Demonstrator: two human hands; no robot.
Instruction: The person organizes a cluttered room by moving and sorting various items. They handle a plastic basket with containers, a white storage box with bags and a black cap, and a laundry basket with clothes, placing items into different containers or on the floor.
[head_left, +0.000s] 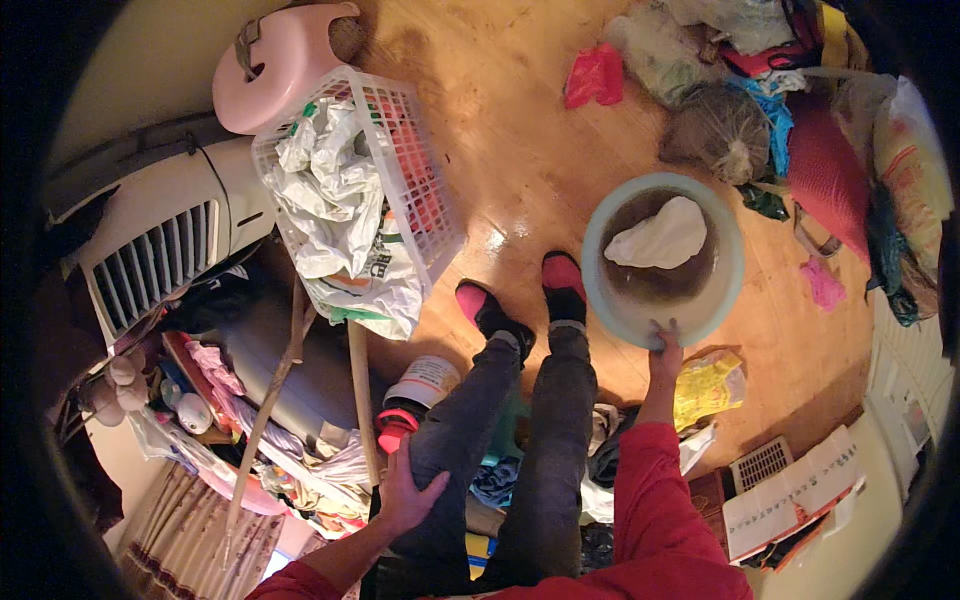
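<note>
A light blue round basin (739, 259) stands on the floor ahead and to the right. It holds murky water, and a crumpled white cloth (660, 234) lies in it, partly above the surface. My right hand (664, 346) grips the basin's near rim, with fingers over the inner edge. My left hand (411, 486) rests on my left leg near the knee, thumb spread and nothing in it. Close to its fingertips is a red plastic object (395, 429), beside a white labelled tub (425, 380).
A white plastic lattice basket (401, 180) with plastic bags stands ahead left, by a pink plastic seat (281, 75). Wooden sticks (262, 420) lean below it. Filled bags (720, 135) crowd the far right. A yellow bag (709, 382) lies right of my forearm.
</note>
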